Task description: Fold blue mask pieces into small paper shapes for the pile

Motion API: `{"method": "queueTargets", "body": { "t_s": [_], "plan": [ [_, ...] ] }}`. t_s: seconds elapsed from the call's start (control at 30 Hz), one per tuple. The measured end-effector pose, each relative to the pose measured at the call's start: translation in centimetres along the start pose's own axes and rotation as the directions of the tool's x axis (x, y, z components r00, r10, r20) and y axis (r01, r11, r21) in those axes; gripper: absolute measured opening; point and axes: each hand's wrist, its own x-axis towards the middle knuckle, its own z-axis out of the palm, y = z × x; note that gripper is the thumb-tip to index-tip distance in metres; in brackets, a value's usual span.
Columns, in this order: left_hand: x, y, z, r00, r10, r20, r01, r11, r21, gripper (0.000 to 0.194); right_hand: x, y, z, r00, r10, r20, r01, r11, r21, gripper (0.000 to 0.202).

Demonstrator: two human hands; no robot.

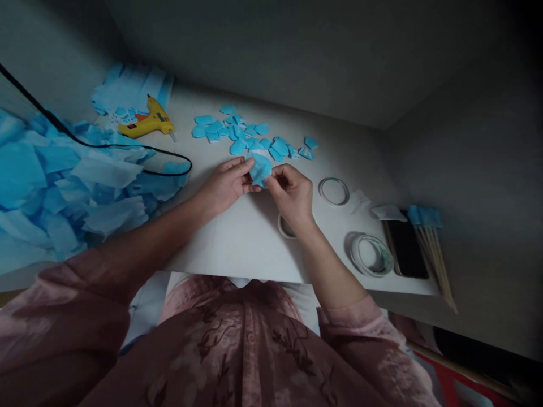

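Between my two hands is a small piece of light blue fabric [260, 169], held just above the white table [237, 243]. My left hand [227, 183] pinches its left edge between thumb and fingers. With its thumb and bent forefinger, my right hand [293, 195] grips the lower right edge. Just beyond the hands lie several small folded blue pieces [237, 133], scattered in a loose cluster. A roll of tape [286, 226] sits partly hidden under my right hand.
A yellow glue gun [148, 121] rests at the back left near a black cable [85, 141]. Blue fabric scraps [63, 186] heap up on the left. On the right are tape rolls [372, 255], a dark phone [407, 249] and blue-tipped sticks [432, 249]. Grey walls enclose the table.
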Motion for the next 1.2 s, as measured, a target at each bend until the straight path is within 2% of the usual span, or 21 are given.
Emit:
{"method": "queueTargets", "body": {
  "t_s": [0.2, 0.3, 0.4, 0.5, 0.6, 0.77, 1.0, 1.2],
  "plan": [
    [0.10, 0.09, -0.13, 0.999, 0.027, -0.027, -0.025, 0.998, 0.065, 0.030, 0.22, -0.13, -0.18, 0.999, 0.033, 0.021, -0.035, 0.992, 0.122, 0.023],
    [0.03, 0.06, -0.15, 1.000, 0.019, -0.014, -0.017, 0.996, 0.086, 0.030, 0.47, -0.10, -0.14, 0.995, 0.081, 0.055, -0.091, 0.972, 0.214, 0.034],
    [-0.02, 0.16, -0.17, 1.000, 0.022, 0.010, -0.023, 0.996, 0.085, 0.029, 0.61, 0.13, -0.16, 0.995, 0.078, 0.066, -0.092, 0.963, 0.253, 0.037],
    [0.03, 0.35, -0.22, 1.000, 0.025, -0.008, -0.024, 0.997, 0.072, 0.028, 0.56, 0.40, -0.35, 0.998, 0.026, 0.055, -0.035, 0.984, 0.177, 0.029],
    [0.11, 0.44, -0.30, 1.000, 0.010, -0.029, -0.008, 0.997, 0.071, 0.025, 0.45, 0.61, -0.59, 0.998, -0.049, 0.044, 0.048, 0.999, 0.019, 0.021],
    [0.20, 0.25, -0.30, 0.999, 0.007, -0.046, -0.005, 0.999, 0.044, 0.019, 0.39, 0.63, -0.64, 0.989, -0.139, 0.051, 0.145, 0.979, -0.140, 0.026],
    [0.42, -0.18, -0.69, 0.998, 0.043, -0.042, -0.043, 0.999, -0.013, 0.008, 0.28, 0.19, -0.21, 0.996, -0.083, 0.033, 0.087, 0.986, -0.140, 0.020],
    [0.29, -0.37, -0.52, 1.000, 0.028, -0.011, -0.028, 1.000, 0.005, 0.008, 0.23, 0.24, -0.15, 0.998, -0.058, -0.012, 0.056, 0.989, -0.138, 0.034]
  ]
}}
